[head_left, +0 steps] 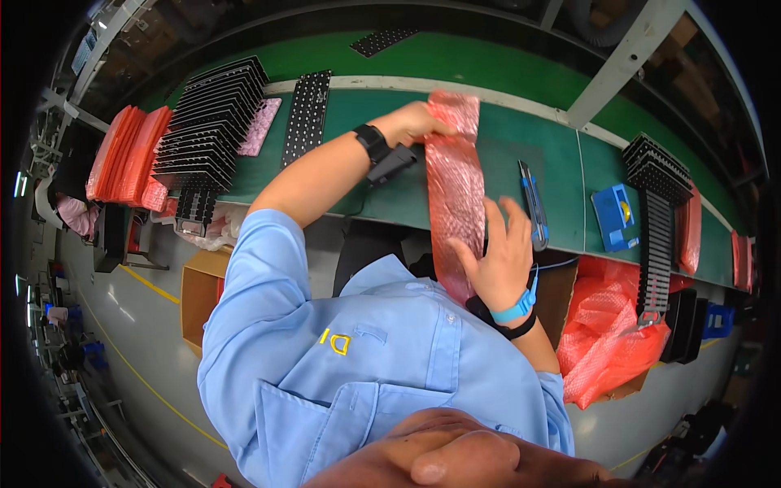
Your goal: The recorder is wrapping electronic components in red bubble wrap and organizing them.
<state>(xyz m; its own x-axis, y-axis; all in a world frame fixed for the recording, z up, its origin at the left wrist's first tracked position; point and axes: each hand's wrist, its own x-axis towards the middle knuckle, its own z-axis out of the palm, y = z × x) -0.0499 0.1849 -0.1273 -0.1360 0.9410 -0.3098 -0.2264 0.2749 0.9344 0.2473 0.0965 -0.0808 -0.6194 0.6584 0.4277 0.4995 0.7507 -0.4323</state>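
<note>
A long pink bubble-wrap bag [454,187] lies across the green bench and over its near edge toward my chest. Its near part looks darker; whether anything is inside I cannot tell. My left hand [413,124] is closed on the bag's left side by the far end, pinching the film. My right hand [506,256] is spread beside the near half, thumb against the bag's right edge, fingers apart. Just right of the bag lies a blue utility knife [533,206]. A black strap-like piece [392,166] hangs by my left wrist, next to the black watch [372,144].
Racked black perforated boards [213,122] and pink bubble bags [128,159] stand at left. One board [307,118] lies flat; another [384,41] lies farther back. To the right are a blue tape dispenser [615,218], more boards [656,171] and pink bubble wrap [610,333] in a carton.
</note>
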